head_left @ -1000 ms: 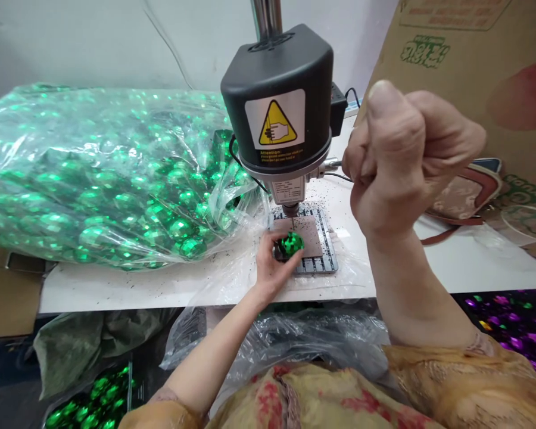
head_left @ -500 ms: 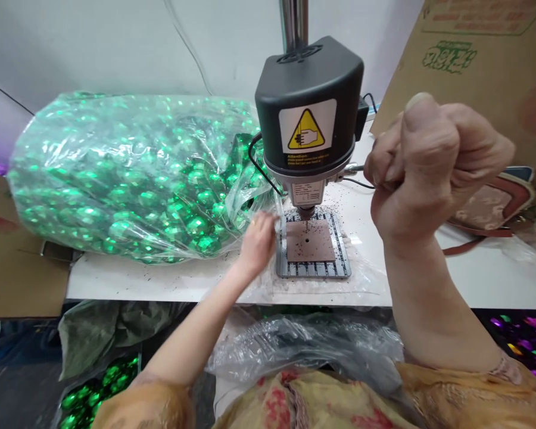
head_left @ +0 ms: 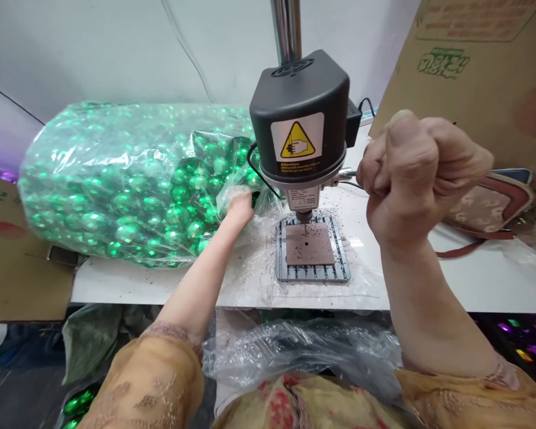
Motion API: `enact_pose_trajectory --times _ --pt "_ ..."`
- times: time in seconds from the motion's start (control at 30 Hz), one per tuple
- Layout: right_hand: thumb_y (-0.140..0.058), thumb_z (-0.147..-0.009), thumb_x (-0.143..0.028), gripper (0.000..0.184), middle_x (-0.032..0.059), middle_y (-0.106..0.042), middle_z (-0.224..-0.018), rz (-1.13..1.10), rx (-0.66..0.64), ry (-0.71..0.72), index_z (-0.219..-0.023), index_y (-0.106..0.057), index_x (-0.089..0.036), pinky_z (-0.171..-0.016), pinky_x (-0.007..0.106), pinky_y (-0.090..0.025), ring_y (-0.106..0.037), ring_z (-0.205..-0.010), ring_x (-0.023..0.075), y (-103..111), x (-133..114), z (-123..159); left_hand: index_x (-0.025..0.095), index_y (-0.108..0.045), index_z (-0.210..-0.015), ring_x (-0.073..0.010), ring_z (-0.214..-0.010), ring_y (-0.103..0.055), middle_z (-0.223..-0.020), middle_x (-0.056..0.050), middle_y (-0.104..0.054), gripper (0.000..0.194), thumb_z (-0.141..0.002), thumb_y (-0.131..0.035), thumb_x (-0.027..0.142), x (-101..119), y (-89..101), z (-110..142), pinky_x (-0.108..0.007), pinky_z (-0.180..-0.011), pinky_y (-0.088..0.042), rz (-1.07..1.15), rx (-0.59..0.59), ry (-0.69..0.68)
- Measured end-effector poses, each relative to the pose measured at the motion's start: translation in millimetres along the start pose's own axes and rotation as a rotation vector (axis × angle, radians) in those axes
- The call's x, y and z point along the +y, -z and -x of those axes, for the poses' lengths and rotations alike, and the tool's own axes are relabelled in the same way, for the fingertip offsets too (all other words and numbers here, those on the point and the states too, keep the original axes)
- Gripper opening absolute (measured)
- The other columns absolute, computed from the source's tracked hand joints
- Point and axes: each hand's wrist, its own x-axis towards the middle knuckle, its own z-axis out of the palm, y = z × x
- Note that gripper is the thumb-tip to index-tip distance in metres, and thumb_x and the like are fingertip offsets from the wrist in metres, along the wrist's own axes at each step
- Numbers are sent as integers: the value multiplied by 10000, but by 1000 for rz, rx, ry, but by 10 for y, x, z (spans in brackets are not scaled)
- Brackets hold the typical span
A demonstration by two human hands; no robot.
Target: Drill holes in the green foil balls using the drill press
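A small bench drill press (head_left: 301, 113) with a black motor cover stands in the middle, its bit pointing down at a brown square board (head_left: 317, 253) with a small dark hole. The board lies on the slotted metal base plate (head_left: 312, 274). My right hand (head_left: 415, 173) is closed around the end of the press's feed handle (head_left: 347, 174). My left hand (head_left: 239, 205) is at the mouth of a big clear plastic bag (head_left: 93, 134) full of shiny green faceted balls (head_left: 129, 229); its fingers are hidden by the plastic and balls.
Dark shavings lie around the base plate on the white table (head_left: 469, 280). Cardboard boxes (head_left: 486, 77) stand at the right and left. A handbag (head_left: 491, 205) rests at the right. Crumpled clear plastic (head_left: 304, 345) hangs below the table's front edge.
My left hand has moved left and up, from beside the base plate to the bag's mouth. My right hand keeps its grip on the handle. The view has shifted slightly.
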Motion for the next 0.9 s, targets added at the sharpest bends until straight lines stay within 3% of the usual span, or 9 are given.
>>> enact_pose_trajectory --times 0.1,0.17,0.27,0.37,0.47,0.57,0.63,0.73,0.9 --pt "-600 -880 -207 461 -57 -271 -428 -13 -9 -4 -516 -319 -166 -421 264 -201 -357 -388 40 0 -4 3 138 -583 -1241 -322 -1040 -647 -1101 -138 -685 486 -766 -662 206 -26 22 176 -397 -899 -510 140 51 -43" --pt "-599 -879 -199 464 -55 -272 -431 -18 -5 -4 -517 -312 -164 -420 263 -198 -363 -389 40 -3 -8 5 159 -576 -1210 -293 -985 -657 -1044 -98 -682 483 -740 -681 208 -6 12 338 -393 -880 -520 259 99 -170" --pt "-595 -881 -194 453 -54 -271 -433 -19 -1 -3 -522 -320 -165 -425 261 -194 -362 -390 41 -8 -12 6 183 -557 -1163 -274 -1085 -624 -1070 -71 -658 439 -743 -684 187 74 -38 602 -438 -1032 -466 375 200 -453" --pt "-589 -883 -189 442 -54 -269 -437 -21 5 0 -527 -327 -168 -436 262 -195 -352 -393 41 -7 -8 2 207 -554 -1148 -282 -1213 -562 -1085 -64 -634 378 -793 -683 213 186 -108 848 -504 -1155 -357 409 307 -604" --pt "-588 -883 -187 441 -56 -263 -438 -26 -2 5 -529 -326 -173 -442 264 -196 -343 -394 43 2 -9 -3 208 -574 -1177 -278 -1202 -559 -1117 -85 -588 381 -812 -685 220 288 -184 1034 -464 -1070 -447 481 319 -608" --pt "-588 -888 -207 446 -57 -264 -437 9 -25 -21 -529 -325 -177 -449 267 -210 -352 -401 46 13 -39 -2 213 -536 -1295 -230 -1087 -605 -1179 -100 -569 501 -819 -690 235 355 -272 1114 -364 -915 -520 625 171 -569" --pt "-582 -894 -225 450 -55 -268 -440 41 -40 -52 -530 -322 -179 -458 267 -228 -364 -411 47 19 -72 5 211 -491 -1332 -210 -1010 -624 -1176 -94 -603 572 -809 -717 268 383 -328 1109 -339 -852 -524 711 72 -509" --pt "-572 -902 -241 449 -51 -276 -448 63 -56 -85 -535 -321 -177 -465 266 -244 -370 -421 44 29 -110 17 194 -519 -1266 -203 -940 -625 -1120 -84 -653 524 -813 -740 338 407 -376 1050 -326 -790 -511 784 21 -420" --pt "-577 -904 -298 464 -45 -279 -460 72 -60 -97 -544 -310 -177 -469 289 -232 -353 -424 47 49 -92 36 213 -586 -1257 -213 -1005 -613 -1140 -79 -665 447 -860 -712 377 428 -379 936 -327 -830 -489 851 -30 -487"
